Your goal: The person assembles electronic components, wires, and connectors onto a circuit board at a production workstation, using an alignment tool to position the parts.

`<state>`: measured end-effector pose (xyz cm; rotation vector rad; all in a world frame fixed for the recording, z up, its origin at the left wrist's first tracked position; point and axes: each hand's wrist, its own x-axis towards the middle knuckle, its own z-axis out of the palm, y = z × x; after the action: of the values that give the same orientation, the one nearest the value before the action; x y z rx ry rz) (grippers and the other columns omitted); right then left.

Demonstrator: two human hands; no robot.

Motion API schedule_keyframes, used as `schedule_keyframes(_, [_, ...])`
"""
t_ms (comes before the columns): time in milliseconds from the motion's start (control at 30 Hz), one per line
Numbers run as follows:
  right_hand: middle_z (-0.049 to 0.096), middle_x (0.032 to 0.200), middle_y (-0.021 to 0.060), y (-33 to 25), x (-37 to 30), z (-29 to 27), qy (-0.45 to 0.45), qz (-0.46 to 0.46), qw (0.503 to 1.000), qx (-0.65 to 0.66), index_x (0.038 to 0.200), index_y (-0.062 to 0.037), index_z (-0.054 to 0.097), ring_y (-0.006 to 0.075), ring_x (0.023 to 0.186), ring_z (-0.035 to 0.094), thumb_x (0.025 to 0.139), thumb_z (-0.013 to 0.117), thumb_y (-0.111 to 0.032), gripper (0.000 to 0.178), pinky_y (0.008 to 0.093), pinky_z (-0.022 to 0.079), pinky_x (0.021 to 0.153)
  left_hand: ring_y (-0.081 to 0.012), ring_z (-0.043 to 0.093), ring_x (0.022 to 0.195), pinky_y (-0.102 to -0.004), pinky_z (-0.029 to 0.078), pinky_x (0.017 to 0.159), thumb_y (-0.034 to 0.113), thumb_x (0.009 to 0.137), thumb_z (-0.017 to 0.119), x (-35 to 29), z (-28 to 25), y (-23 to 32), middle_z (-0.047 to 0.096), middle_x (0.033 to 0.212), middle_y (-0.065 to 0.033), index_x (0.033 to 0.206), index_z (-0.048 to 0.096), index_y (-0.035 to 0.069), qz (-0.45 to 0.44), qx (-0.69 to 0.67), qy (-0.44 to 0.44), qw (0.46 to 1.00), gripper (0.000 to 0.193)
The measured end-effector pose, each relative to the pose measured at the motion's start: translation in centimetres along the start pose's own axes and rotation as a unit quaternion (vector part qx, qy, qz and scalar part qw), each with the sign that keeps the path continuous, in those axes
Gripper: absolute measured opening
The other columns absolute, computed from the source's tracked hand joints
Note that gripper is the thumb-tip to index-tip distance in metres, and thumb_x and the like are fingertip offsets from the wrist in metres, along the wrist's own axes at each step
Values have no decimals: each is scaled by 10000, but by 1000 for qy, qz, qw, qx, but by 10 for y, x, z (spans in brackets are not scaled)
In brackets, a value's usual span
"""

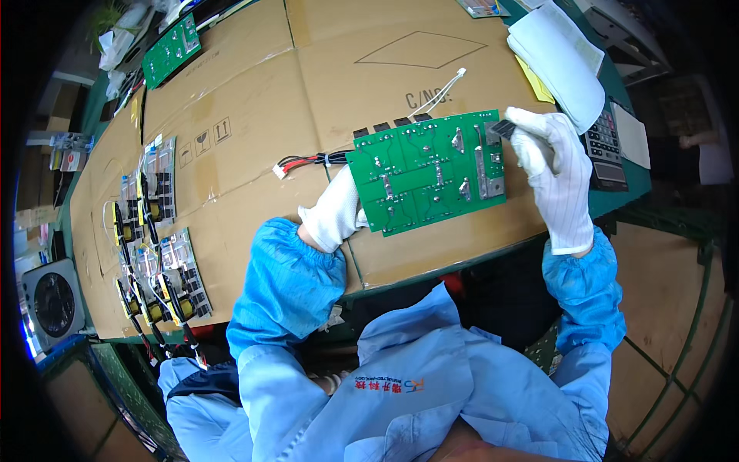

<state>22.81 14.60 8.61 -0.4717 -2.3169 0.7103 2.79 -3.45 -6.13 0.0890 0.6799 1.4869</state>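
Observation:
A green circuit board (412, 173) is held up over the cardboard, its soldered side facing me. My left hand (335, 212), in a white glove, is closed on the board's lower left edge, with most of the fingers hidden behind it. Black and red wires (308, 160) with a white plug stick out at the board's left, and a white lead (443, 94) runs from its far edge. At the board's far right corner my white-gloved right hand (550, 158) pinches a small dark flat piece (504, 128). Whether that piece touches the board I cannot tell.
Several assembled boards with yellow-and-black parts (158, 262) lie at the left. Another green board (171, 52) stands at the far left. Papers (556, 58) and a calculator (606, 150) are at the right. A fan (54, 300) sits beyond the table's left edge.

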Motion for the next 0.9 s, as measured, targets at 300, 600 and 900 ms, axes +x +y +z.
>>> schedule_keyframes(300, [618, 891, 75, 51, -43, -44, -124, 87, 938, -311, 1148, -205, 641, 290, 827, 634, 882, 633, -171, 268, 377, 513, 668, -198, 688, 886, -304, 604, 642, 274, 1018, 454, -1, -2, 0, 649, 1111, -109, 1256, 529, 34, -4, -25, 55, 998, 346])
schedule_keyframes(600, [548, 829, 60, 61, -59, -53, -144, 77, 820, -548, 1256, -187, 591, 227, 725, 610, 857, 613, -142, 401, 348, 500, 580, -199, 679, 927, -325, 602, 714, 264, 1015, 458, -8, 11, 6, 646, 1133, -119, 1282, 517, 27, 32, 15, 41, 999, 362])
schedule_keyframes(900, [485, 807, 21, 46, -76, -35, -210, -74, 733, -642, 1245, -70, 566, 165, 743, 521, 823, 606, -75, 424, 290, 440, 554, -228, 679, 950, -360, 610, 720, 307, 1007, 472, -7, 10, 5, 640, 1156, -133, 1269, 536, 27, 33, 33, 33, 998, 388])
